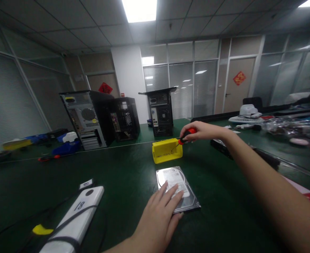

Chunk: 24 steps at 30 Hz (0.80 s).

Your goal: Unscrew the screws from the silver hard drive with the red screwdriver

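A silver hard drive (174,175) with a white label lies flat on the green table. My left hand (161,211) rests on its near part, fingers spread and palm down. Beyond the drive stands a yellow plastic bin (160,160), its open side facing me, with small dark bits inside that look like screws. My right hand (195,130) is closed around the red and black handle of a screwdriver (188,133). The screwdriver's thin shaft points down into the yellow bin, its tip near the small bits; whether it touches them I cannot tell.
Several black computer cases (160,112) stand at the back. A white power bank-like block (83,207) with a black cable lies near left. Another red-handled tool (49,158) and a blue bin (66,147) are farther left. Plastic-bagged parts (284,123) cover the right side.
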Motion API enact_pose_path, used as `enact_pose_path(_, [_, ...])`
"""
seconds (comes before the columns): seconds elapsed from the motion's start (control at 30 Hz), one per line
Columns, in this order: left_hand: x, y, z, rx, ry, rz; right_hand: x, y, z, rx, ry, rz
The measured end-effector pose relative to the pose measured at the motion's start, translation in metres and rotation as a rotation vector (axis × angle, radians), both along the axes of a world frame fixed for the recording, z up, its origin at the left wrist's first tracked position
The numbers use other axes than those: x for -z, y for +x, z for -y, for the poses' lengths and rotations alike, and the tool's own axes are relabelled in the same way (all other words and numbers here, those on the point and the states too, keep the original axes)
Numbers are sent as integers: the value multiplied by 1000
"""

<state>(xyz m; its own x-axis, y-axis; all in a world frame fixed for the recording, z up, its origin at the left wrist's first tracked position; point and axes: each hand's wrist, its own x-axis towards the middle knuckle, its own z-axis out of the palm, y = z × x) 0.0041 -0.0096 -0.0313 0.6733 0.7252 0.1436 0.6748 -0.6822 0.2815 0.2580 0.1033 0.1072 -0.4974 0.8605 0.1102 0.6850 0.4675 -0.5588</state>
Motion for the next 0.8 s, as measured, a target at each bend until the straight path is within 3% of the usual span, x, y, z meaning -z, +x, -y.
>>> enact_pose_path(0.3, [0,-1,-2,25,2,15,8,-3,-7,-3,38,42])
enact_pose_path(0.8, [1,-1,-2,26,13,14,9,-1,-9,23,68,27])
